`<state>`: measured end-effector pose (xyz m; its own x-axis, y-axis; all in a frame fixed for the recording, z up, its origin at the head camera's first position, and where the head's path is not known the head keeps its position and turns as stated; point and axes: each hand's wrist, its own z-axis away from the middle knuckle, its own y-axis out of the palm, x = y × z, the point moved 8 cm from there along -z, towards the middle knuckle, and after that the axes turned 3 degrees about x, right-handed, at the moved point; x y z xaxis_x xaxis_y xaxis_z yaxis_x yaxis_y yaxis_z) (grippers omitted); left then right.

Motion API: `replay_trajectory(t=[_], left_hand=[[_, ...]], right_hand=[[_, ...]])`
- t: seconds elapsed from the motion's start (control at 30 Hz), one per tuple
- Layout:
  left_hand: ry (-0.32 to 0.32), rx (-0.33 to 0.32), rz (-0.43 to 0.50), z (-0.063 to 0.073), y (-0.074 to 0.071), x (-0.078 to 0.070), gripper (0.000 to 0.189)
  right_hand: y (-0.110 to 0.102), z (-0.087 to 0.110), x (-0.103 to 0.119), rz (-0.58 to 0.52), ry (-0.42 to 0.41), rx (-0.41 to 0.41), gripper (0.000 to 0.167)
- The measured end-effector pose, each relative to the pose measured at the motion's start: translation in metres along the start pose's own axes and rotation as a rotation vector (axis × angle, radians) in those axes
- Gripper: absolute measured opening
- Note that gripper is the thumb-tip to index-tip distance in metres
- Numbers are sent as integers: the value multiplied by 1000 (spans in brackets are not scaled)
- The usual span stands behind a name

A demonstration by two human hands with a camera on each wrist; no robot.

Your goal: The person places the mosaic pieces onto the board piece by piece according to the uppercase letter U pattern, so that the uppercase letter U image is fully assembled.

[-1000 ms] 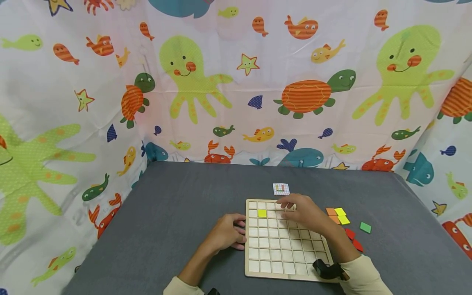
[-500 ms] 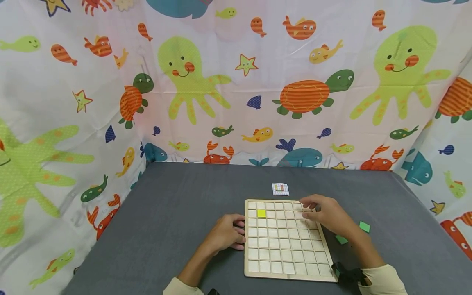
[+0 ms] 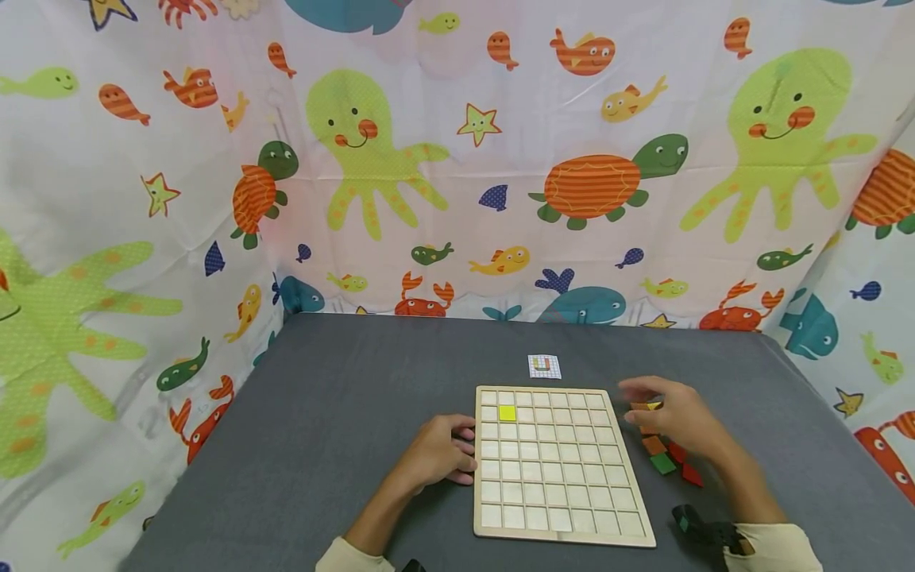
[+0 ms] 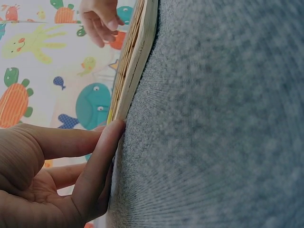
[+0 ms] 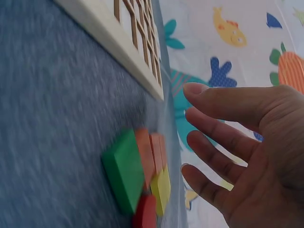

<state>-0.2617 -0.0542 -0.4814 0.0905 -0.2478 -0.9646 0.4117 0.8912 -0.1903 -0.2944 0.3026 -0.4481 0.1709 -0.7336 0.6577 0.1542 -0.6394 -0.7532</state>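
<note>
A wooden grid board (image 3: 561,537) lies on the table, with one yellow tile (image 3: 507,413) in a square of its second row from the back. My left hand (image 3: 438,451) touches the board's left edge; the left wrist view shows the fingertips (image 4: 116,126) resting against its side. Beyond the board's right edge, my right hand (image 3: 675,413) hovers with loosely bent fingers and nothing between them. Under and beside it is a group of loose tiles: orange (image 3: 654,445), green (image 3: 663,463), red (image 3: 691,474) and yellow. The hand hides part of this group.
A small printed card (image 3: 545,366) with a coloured grid pattern lies behind the board. The grey cloth-covered table (image 3: 343,381) meets a curtain (image 3: 429,159) with sea animals at the back and sides.
My right hand has moved right, from over the board's back rows to above the loose tiles. My left hand stays at the board's left edge.
</note>
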Motion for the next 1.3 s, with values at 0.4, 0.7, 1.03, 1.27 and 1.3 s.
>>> replay_trajectory(t=[0.4,0.7,1.03,1.27,1.3], left_hand=[[10,12,9,1,0,1,67],[10,13,12,2,0,0,67],[11,12,9,2,0,-1,67],[3,17,14,1,1,1,68],[3,18,17,1,1,1,68]], right_hand=[[-15,5,-35,80,114,48,55],[-23,9,-54,95,129,68,48],[-25,12,-56,91,136,96,52],[-24,11,-58,114,118,96,52],[-24,11,-59,114,120,97,51]])
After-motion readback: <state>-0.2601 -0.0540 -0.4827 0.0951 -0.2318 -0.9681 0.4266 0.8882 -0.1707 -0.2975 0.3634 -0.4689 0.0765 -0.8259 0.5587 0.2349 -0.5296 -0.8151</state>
